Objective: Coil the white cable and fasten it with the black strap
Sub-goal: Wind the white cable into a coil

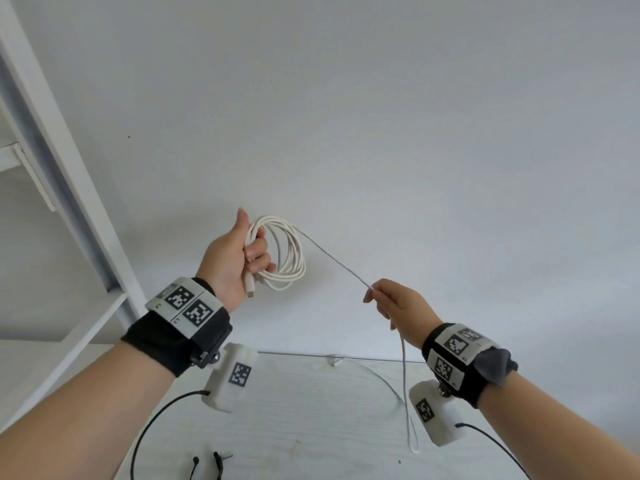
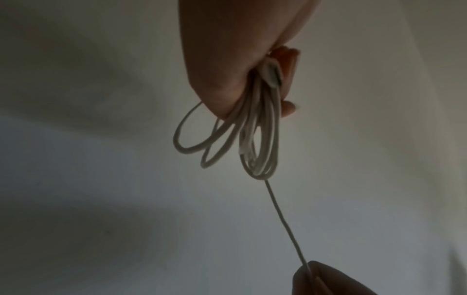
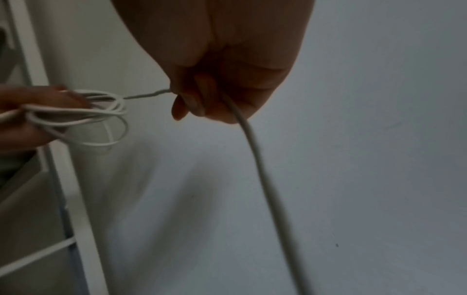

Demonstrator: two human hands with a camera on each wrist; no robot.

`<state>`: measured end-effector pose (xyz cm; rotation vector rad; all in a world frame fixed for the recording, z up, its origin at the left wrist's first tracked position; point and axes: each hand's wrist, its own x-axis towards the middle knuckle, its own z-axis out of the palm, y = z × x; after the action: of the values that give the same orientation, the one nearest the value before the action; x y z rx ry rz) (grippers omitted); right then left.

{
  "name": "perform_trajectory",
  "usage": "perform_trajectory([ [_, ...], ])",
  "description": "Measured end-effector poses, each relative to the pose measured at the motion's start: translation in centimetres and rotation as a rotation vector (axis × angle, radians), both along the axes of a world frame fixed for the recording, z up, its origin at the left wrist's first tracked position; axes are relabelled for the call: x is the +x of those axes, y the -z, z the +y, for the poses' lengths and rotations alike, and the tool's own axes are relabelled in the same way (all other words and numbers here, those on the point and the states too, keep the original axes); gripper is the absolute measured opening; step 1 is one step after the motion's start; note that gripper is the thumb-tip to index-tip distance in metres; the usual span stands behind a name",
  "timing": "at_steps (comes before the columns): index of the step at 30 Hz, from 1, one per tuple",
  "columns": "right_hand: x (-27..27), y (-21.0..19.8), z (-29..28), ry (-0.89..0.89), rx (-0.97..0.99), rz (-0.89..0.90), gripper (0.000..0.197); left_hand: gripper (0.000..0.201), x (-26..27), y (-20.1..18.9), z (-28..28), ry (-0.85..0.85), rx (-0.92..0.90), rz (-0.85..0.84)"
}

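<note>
My left hand [image 1: 239, 258] is raised in front of the wall and grips several loops of the white cable [image 1: 289, 258], with one plug end sticking out below the palm. From the coil [image 2: 255, 139] a straight stretch runs down-right to my right hand [image 1: 391, 303], which pinches it between thumb and fingers. Past that hand the cable [image 3: 262, 169] hangs down to the table and curves back to its other plug [image 1: 334, 362] near the table's far edge. Small black pieces [image 1: 218, 462], maybe the strap, lie at the table's front edge.
A white wood-grain table [image 1: 311, 410] lies below my hands, against a plain white wall. A white shelf frame [image 1: 69, 202] stands at the left. Thin black wires [image 1: 152, 420] run from the wrist cameras over the table.
</note>
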<state>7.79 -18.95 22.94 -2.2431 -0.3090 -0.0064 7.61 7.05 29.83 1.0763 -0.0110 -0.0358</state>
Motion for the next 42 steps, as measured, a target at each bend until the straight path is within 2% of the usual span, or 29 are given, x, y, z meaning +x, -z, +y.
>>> perform_trajectory([
  [4, -1.3, 0.6, 1.4, -0.104, -0.2, -0.058, 0.021, 0.035, 0.6, 1.3, -1.1, 0.04, -0.141, 0.022],
  [7, -1.8, 0.3, 2.5, -0.156, -0.323, -0.084, 0.025, 0.031, 0.5, 1.8, -2.2, -0.039, -0.069, 0.011],
  [11, -2.3, -0.3, 3.8, -0.206, -0.391, -0.057, 0.026, 0.026, 0.1, 1.7, -3.4, -0.026, 0.061, -0.051],
  [13, -2.6, -0.7, 4.6, -0.24, -0.436, -0.057, 0.027, 0.023, 0.0, 1.8, -3.8, -0.04, 0.215, -0.083],
  [16, -3.0, -1.8, 5.6, -0.304, -0.469, -0.113, 0.031, 0.02, -0.2, 2.3, -4.1, -0.067, 0.569, -0.189],
  [20, -3.0, -3.0, 6.3, -0.351, -0.521, -0.169, 0.033, 0.023, -1.1, 2.8, -4.1, -0.018, 0.958, -0.344],
  [25, -3.3, -4.2, 6.5, -0.399, -0.563, -0.224, 0.027, 0.029, -1.6, 3.3, -3.7, 0.055, 1.233, -0.436],
  [28, -3.4, -4.8, 6.9, -0.422, -0.565, -0.233, 0.028, 0.028, -1.9, 3.5, -3.5, 0.047, 1.318, -0.461],
  [31, -3.6, -5.0, 7.1, -0.41, -0.526, -0.225, 0.027, 0.029, -2.1, 3.3, -3.4, 0.022, 1.268, -0.448],
  [35, -3.6, -4.7, 7.0, -0.376, -0.511, -0.174, 0.026, 0.028, -2.3, 2.7, -3.3, -0.044, 1.026, -0.345],
  [39, -2.8, -3.9, 6.7, -0.315, -0.609, -0.058, 0.025, 0.029, -2.8, 1.8, -3.4, -0.082, 0.83, -0.316],
  [42, -2.6, -3.6, 7.0, -0.325, -0.589, -0.051, 0.025, 0.027, -3.0, 1.9, -3.9, -0.075, 0.848, -0.348],
])
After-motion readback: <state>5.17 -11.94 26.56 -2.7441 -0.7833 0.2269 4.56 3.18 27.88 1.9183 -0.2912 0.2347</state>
